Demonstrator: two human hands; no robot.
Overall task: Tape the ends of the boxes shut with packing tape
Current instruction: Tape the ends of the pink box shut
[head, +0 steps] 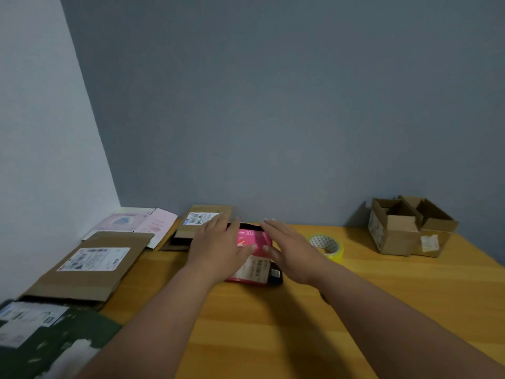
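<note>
Wood table [300, 337] vs grey wall [273, 105]; both hands' fingers [224, 222] straight, over pink box [252, 239]

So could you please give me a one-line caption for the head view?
Both open hands, left and right, reach over a pink box on the table, tape roll nearby.

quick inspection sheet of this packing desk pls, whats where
surface: wooden table, yellow-orange top
job's things: pink box at centre; tape roll lying to its right; flat cardboard mailers along the left edge; open cardboard boxes far right by the wall
clutter: pink and white papers in the back left corner
grippers: left hand flat over the pink box; right hand open beside it
cables: nothing seen
surroundings: grey-blue wall
</note>
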